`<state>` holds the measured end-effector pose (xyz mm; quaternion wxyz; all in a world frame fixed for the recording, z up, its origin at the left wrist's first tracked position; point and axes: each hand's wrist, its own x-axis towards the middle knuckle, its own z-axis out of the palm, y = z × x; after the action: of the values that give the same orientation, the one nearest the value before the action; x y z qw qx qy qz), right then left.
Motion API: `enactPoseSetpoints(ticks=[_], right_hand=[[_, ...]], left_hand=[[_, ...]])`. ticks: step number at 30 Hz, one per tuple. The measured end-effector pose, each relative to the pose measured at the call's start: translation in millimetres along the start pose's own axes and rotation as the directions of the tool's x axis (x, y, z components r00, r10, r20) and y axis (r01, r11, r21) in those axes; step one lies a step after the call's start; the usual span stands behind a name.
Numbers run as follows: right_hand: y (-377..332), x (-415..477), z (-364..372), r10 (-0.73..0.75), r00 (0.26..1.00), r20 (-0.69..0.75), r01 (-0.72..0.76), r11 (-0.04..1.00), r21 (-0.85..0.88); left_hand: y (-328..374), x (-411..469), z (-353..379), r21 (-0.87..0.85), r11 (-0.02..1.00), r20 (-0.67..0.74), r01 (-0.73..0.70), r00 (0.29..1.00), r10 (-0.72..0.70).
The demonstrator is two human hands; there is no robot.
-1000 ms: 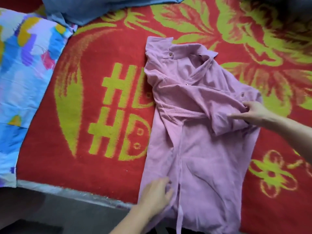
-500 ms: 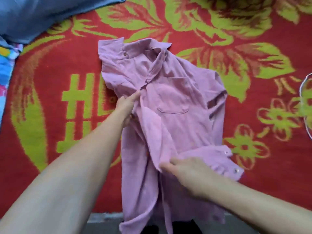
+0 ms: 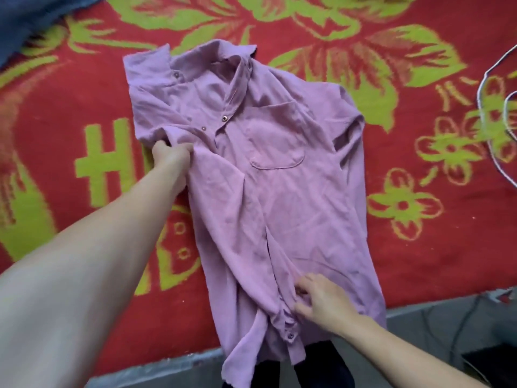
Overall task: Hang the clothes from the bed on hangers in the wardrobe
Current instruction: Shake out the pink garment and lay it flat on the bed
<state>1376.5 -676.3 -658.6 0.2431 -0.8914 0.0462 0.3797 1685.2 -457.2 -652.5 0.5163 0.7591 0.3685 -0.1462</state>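
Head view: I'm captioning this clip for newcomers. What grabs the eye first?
A pink shirt lies front-up across a red blanket with green flowers. The left hand grips it near a sleeve; the right hand pinches its front edge near the hem. A wire hanger lies at the right edge.

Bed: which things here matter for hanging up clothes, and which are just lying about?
For the job: purple shirt, gripped by left hand and right hand; white wire loops, probably hangers.
Lying about: red blanket; blue cloth, possibly another garment.
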Motion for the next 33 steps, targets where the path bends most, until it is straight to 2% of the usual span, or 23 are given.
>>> enactPoseSetpoints(ticks=[2,3,5,6,8,10,11,14,16,17,18,19,21,23,25,26,29,31,33], right_hand=[[4.0,4.2,-22.4,0.129,0.986,-0.107,-0.1,0.965,0.242],[11.4,8.9,-39.0,0.198,0.96,-0.199,-0.131,0.942,0.309],[35.1,22.0,-79.7,0.351,0.858,-0.375,-0.19,0.895,0.403],[49.7,30.3,-99.5,0.434,0.798,-0.419,-0.226,0.859,0.459],[82.7,49.3,-134.3,0.596,0.698,-0.396,-0.321,0.755,0.572],[111.2,69.3,-151.8,0.692,0.665,-0.28,-0.363,0.627,0.689],[119.1,78.2,-153.0,0.701,0.674,-0.233,-0.39,0.606,0.693],[119.8,90.7,-145.6,0.557,0.82,-0.133,-0.428,0.751,0.503],[130.2,95.3,-154.3,0.504,0.85,-0.153,-0.381,0.789,0.482],[142.2,95.5,-167.1,0.512,0.829,-0.225,-0.338,0.779,0.528],[158.1,96.7,-185.1,0.556,0.773,-0.304,-0.29,0.737,0.611],[174.9,98.9,-210.0,0.617,0.69,-0.378,-0.243,0.69,0.682],[209.6,100.5,-265.6,0.712,0.513,-0.479,-0.186,0.638,0.747],[233.6,99.9,-314.0,0.704,0.419,-0.574,-0.148,0.676,0.721],[248.9,101.3,-343.3,0.652,0.413,-0.635,-0.12,0.73,0.672],[253.5,102.3,-349.5,0.633,0.423,-0.648,-0.128,0.75,0.649],[264.8,99.3,-339.2,0.587,0.484,-0.649,-0.169,0.791,0.589],[266.0,87.4,-314.2,0.567,0.498,-0.656,-0.206,0.812,0.545],[257.2,67.9,-275.5,0.546,0.511,-0.664,-0.185,0.824,0.535]], left_hand=[[-3.0,-16.9,-4.6,0.319,0.934,-0.196,-0.161,0.953,0.231],[-1.1,-29.5,-4.9,0.435,0.861,-0.204,-0.263,0.903,0.379],[5.0,-53.6,6.5,0.534,0.679,-0.035,-0.504,0.789,0.613],[6.9,-63.9,18.8,0.517,0.608,0.095,-0.602,0.746,0.659],[11.9,-79.7,51.2,0.448,0.55,0.337,-0.705,0.703,0.626],[17.1,-90.6,87.3,0.422,0.572,0.517,-0.704,0.705,0.486],[19.8,-94.8,105.1,0.423,0.589,0.578,-0.688,0.706,0.41],[21.1,-100.1,152.7,0.449,0.601,0.669,-0.662,0.694,0.265],[20.8,-101.9,175.6,0.505,0.51,0.708,-0.696,0.672,0.217],[22.5,-103.3,183.9,0.535,0.458,0.715,-0.71,0.669,0.202],[25.8,-103.8,190.1,0.567,0.423,0.713,-0.707,0.678,0.177],[31.6,-105.3,194.5,0.589,0.404,0.709,-0.7,0.688,0.159],[45.9,-104.7,199.4,0.599,0.447,0.698,-0.664,0.707,0.114],[61.3,-99.8,205.2,0.588,0.526,0.649,-0.615,0.746,0.147],[79.2,-97.4,215.5,0.599,0.544,0.535,-0.587,0.8,0.273],[87.8,-96.8,222.7,0.598,0.536,0.493,-0.596,0.801,0.34],[109.5,-100.6,254.0,0.566,0.441,0.535,-0.696,0.718,0.446],[116.9,-103.7,280.5,0.519,0.376,0.628,-0.768,0.641,0.442],[118.7,-109.6,308.4,0.461,0.36,0.704,-0.811,0.581,0.408]])
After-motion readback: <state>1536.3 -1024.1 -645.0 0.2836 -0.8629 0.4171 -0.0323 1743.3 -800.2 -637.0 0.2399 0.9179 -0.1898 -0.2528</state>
